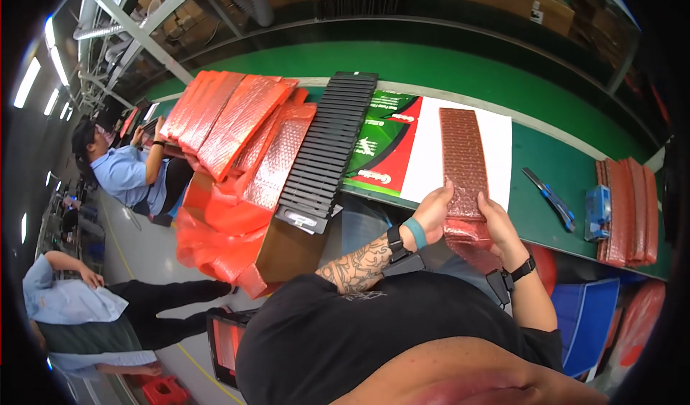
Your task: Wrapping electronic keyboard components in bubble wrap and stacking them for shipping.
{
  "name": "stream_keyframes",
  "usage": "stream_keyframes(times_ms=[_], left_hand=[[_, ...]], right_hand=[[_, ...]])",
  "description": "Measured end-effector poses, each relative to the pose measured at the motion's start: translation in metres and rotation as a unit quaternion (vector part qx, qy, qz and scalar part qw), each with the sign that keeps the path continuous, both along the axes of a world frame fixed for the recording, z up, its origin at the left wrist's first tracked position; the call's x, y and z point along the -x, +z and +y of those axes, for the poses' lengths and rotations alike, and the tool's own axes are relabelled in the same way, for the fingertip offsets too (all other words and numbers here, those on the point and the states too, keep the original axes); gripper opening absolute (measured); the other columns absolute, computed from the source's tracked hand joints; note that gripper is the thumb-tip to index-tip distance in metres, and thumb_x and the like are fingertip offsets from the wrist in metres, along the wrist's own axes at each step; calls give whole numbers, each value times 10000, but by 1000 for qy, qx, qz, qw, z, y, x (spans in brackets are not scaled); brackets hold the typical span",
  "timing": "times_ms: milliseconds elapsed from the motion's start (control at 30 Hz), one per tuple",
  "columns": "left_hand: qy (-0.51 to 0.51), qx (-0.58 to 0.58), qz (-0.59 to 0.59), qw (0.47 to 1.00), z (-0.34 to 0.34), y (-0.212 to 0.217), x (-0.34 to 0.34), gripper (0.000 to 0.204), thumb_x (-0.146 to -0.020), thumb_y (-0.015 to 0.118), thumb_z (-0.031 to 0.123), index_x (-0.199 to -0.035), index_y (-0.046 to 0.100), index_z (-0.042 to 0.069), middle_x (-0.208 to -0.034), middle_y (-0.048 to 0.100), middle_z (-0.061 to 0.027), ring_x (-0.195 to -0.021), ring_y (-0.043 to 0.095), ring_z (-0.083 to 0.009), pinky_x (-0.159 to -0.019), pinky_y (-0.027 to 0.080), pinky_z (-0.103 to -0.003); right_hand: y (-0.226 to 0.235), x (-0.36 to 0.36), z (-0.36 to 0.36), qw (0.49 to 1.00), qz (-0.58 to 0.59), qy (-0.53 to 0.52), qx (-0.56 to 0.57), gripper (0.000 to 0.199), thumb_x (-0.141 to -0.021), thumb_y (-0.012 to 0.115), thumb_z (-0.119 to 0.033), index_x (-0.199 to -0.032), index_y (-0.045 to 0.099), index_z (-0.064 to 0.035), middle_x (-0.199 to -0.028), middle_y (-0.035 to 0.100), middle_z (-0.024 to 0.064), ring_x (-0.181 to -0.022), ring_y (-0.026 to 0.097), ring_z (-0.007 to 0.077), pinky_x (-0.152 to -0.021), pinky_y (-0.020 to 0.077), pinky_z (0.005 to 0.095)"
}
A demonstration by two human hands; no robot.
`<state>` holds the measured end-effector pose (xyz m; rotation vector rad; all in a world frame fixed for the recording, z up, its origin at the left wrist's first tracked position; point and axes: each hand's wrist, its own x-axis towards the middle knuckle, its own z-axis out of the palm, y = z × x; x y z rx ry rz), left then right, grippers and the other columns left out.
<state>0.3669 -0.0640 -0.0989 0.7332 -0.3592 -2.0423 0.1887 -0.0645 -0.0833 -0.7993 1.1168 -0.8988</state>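
Observation:
A long red bubble-wrap pouch (462,157) lies lengthwise over a white sheet (428,153) on the green workbench (553,160). My left hand (434,211) grips its near left edge and my right hand (496,222) grips its near right edge. The near end of the pouch hangs off the bench edge between my hands. Both wrists wear bands.
A black ribbed tray stack (329,150) lies left of the sheet beside a pile of red bubble pouches (230,121) on a cardboard box (287,250). A blue utility knife (550,198), a small blue box (597,211) and more red pouches (629,211) are on the right. Two seated people (126,171) work at left.

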Motion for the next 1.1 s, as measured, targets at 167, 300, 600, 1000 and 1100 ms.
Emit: stream_keyframes(times_ms=[167,300,600,1000,1100], left_hand=[[17,39,-18,999,-5,0,-1,478,-1084,443,377,-1292,523,-46,-1236,648,-133,-1108,650,-230,-968,524,-373],[14,94,-126,987,3,1,-1,458,-1056,530,359,-1260,547,-50,-1196,661,-119,-1073,650,-192,-939,519,-343],[59,153,-206,965,10,-6,10,356,-1011,611,170,-1290,528,-35,-1218,654,-109,-1093,637,-184,-953,514,-334],[35,114,-237,964,-19,-17,24,417,-994,619,102,-1350,437,-14,-1228,613,-127,-1105,625,-230,-921,554,-399],[-20,73,-173,982,-16,-12,23,388,-1002,618,134,-1329,471,-16,-1211,629,-135,-1099,635,-251,-941,545,-410]], right_hand=[[-11,-9,4,998,-54,12,19,450,-1063,523,-262,-1371,461,59,-1296,612,155,-1169,609,210,-995,499,344],[-22,-20,15,992,-125,-13,13,421,-1062,524,-245,-1336,473,71,-1245,625,150,-1156,608,210,-999,495,358],[-28,-15,14,995,-74,-55,34,361,-1057,533,-239,-1258,515,61,-1113,671,145,-942,697,227,-799,590,358],[-17,8,10,988,-99,-106,-43,275,-1049,520,-167,-1094,619,86,-968,705,166,-815,716,238,-714,597,369],[-31,17,11,992,-48,-117,-8,270,-1029,570,-166,-1051,654,90,-909,705,132,-760,687,192,-670,572,341]])
